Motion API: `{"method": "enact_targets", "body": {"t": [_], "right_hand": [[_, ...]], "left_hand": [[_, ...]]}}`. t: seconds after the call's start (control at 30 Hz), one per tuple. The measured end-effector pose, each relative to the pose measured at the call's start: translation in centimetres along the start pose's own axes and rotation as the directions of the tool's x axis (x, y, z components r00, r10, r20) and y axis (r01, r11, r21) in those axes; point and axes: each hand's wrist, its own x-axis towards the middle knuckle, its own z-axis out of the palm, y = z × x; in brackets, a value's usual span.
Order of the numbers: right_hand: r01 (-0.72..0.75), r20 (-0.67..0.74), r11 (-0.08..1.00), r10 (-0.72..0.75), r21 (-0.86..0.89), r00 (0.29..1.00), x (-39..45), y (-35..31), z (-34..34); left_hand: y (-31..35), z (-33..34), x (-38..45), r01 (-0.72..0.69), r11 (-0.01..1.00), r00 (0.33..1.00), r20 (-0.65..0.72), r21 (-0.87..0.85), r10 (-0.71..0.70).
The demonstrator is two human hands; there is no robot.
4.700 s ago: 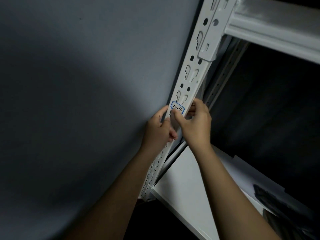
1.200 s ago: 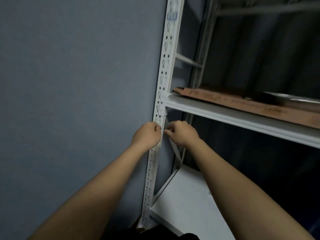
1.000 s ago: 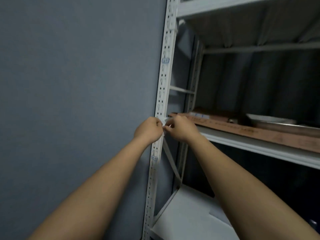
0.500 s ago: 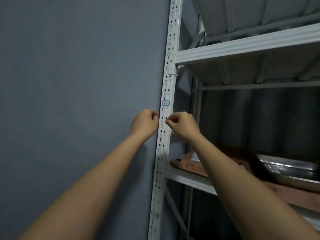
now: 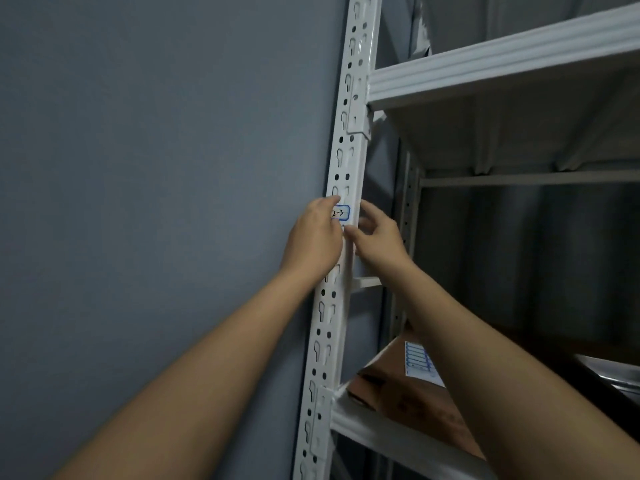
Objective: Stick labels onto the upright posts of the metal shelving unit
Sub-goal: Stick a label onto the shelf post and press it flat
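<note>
The white slotted upright post (image 5: 346,161) of the metal shelving unit runs up the middle of the view, against the grey wall. A small white label (image 5: 343,213) with a blue border and the handwritten mark "2-3" is stuck on the post's front face. My left hand (image 5: 315,237) comes from the wall side, and its curled fingertips cover the label's left end. My right hand (image 5: 377,233) grips the post's right edge beside and just below the label, its thumb on the front face. The two thumbs nearly touch under the label.
A white shelf beam (image 5: 502,53) joins the post above my hands. A lower shelf (image 5: 398,434) carries brown cardboard (image 5: 415,400) with a sheet of blue-bordered labels (image 5: 419,363) on it. A metal tray (image 5: 616,375) sits at the far right. The grey wall (image 5: 156,202) fills the left.
The view swung up from the lower shelf along the post. Both hands rose with it and now sit at the "2-3" label, which hung just above them half a second ago.
</note>
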Motion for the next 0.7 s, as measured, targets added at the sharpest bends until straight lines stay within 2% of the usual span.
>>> {"method": "enact_targets", "body": {"t": [0.1, 0.43, 0.7], "right_hand": [[0.000, 0.038, 0.998, -0.002, 0.066, 0.999, -0.1, 0.2, -0.3], [-0.010, -0.016, 0.996, 0.012, 0.088, 1.000, -0.2, 1.5, 0.9], [-0.003, -0.075, 0.997, 0.008, 0.076, 0.997, 0.0, 2.5, 1.6]], "left_hand": [[-0.2, 0.4, 1.1, -0.053, 0.998, 0.998, -0.024, 0.022, 0.054], [-2.1, 0.6, 1.8, -0.176, 0.968, 0.984, 0.010, 0.178, 0.178], [-1.9, 0.1, 2.7, -0.198, 0.960, 0.979, -0.007, 0.198, 0.203]]}}
